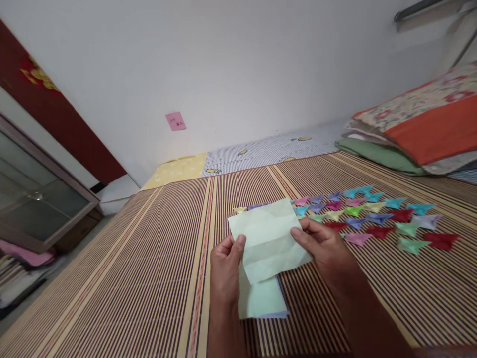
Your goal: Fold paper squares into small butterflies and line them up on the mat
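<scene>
A pale green sheet of paper [268, 238] is held up between my two hands, with a crease running across its middle. My left hand [226, 263] pinches its left edge between thumb and fingers. On the opposite edge, my right hand [326, 248] grips the same sheet in a pinch. Below it lies a small stack of paper [263, 301], pale green on top with bluish sheets peeking out; the held sheet covers part of it. Several rows of folded paper pieces [357, 238] in many colours rest to the right, some hidden behind the sheet and my right hand.
A striped bamboo mat [149, 278] spreads beneath everything. Folded bedding [421, 129] is piled at the right back. Patterned cloth [253, 154] runs along the white wall, where a pink note [175, 121] is stuck. A glass-fronted cabinet [40, 194] stands at the left.
</scene>
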A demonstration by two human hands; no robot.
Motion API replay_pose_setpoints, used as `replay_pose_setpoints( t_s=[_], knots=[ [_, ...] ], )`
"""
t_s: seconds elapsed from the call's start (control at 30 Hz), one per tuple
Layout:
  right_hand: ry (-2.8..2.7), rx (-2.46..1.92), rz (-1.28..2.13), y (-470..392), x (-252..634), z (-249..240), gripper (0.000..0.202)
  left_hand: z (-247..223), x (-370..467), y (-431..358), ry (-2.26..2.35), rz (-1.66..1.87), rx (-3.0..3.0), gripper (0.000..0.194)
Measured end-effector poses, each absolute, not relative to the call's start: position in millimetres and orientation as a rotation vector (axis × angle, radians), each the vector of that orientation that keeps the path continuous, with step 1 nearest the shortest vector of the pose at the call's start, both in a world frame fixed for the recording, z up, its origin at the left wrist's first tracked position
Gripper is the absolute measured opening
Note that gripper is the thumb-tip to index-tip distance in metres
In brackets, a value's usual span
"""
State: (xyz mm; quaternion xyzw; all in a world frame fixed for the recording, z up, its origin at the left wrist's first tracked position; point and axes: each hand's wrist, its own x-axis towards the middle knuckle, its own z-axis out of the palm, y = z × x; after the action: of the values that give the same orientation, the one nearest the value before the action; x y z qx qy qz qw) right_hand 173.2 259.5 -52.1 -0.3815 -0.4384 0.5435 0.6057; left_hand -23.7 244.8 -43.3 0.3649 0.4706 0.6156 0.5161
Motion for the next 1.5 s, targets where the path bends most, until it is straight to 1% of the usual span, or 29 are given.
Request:
replay_pose_setpoints(
  t_s=[0.1, 0.2, 0.23, 0.33, 0.43, 0.47, 0.77, 0.87, 1.03, 1.13, 1.23, 1.3, 1.33, 1.43, 1.5],
  knots=[
    [-1.011, -0.894, 1.214, 260, 175, -53, 0.03, -42, -28, 244, 1.249, 1.522, 0.995, 0.039],
    [-0.984, -0.92, 1.09, 259, 175, -51, 0.028, -34, -31, 238, 1.463, 1.605, 1.128, 0.03],
    [-0.964, -0.918, 1.062, 258, 174, -51, 0.027, -32, -30, 236, 1.489, 1.614, 1.144, 0.03],
    [-0.912, -0.883, 1.037, 257, 170, -49, 0.026, -27, -29, 232, 1.37, 1.521, 1.112, 0.035],
    [-0.907, -0.865, 1.058, 256, 166, -48, 0.025, -27, -26, 233, 1.19, 1.345, 1.093, 0.032],
    [-0.912, -0.866, 1.065, 257, 165, -49, 0.025, -28, -25, 234, 1.159, 1.338, 1.088, 0.033],
    [-0.968, -0.808, 1.028, 264, 167, -56, 0.024, -33, -21, 237, 1.001, 1.586, 0.776, 0.021],
    [-1.01, -0.818, 1.015, 264, 165, -57, 0.022, -31, -20, 236, 0.997, 1.61, 0.791, 0.022],
    [-1.076, -0.837, 0.991, 260, 161, -54, 0.022, -29, -18, 237, 1.023, 1.561, 0.823, 0.03],
    [-1.065, -0.812, 1.046, 259, 162, -53, 0.025, -31, -19, 237, 0.998, 1.636, 0.76, 0.024],
    [-1.036, -0.805, 1.071, 262, 161, -57, 0.027, -33, -21, 237, 1.021, 1.719, 0.808, 0.031],
    [-0.988, -0.831, 1.073, 265, 159, -60, 0.022, -33, -21, 237, 1.075, 1.767, 0.921, 0.03],
    [-0.951, -0.846, 1.103, 266, 158, -61, 0.026, -31, -21, 236, 1.096, 1.779, 0.99, 0.028],
    [-0.842, -0.859, 1.273, 266, 154, -60, 0.054, -27, -19, 235, 1.127, 1.767, 1.185, 0.026],
    [-0.799, -0.821, 1.342, 265, 152, -57, 0.062, -26, -18, 235, 1.146, 1.753, 1.192, 0.029]
  ],
)
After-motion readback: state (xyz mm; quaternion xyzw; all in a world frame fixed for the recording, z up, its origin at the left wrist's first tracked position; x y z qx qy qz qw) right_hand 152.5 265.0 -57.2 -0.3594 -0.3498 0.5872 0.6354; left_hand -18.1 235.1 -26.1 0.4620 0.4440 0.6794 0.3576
